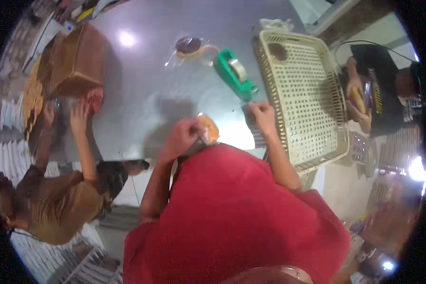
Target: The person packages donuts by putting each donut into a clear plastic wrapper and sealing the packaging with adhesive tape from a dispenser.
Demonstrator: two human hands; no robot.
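My left hand [184, 136] is closed on the edge of a clear-wrapped orange round item [208, 129], close to my body at the table's front edge. To the right, my right hand [262, 115] has its fingers drawn together just below the green tape dispenser [232, 75]; whether tape is between them is too small to tell. The dispenser holds a pale roll of tape. Beyond it lie a tape ring [209, 55] and a dark round item in clear wrap [188, 45].
A cream perforated basket [343, 125] stands at the right, with a brown item [277, 52] inside. A cardboard box [78, 59] is at the left, beside a co-worker's hands. Another person stands beyond the basket. The metal table [142, 90] lies in front.
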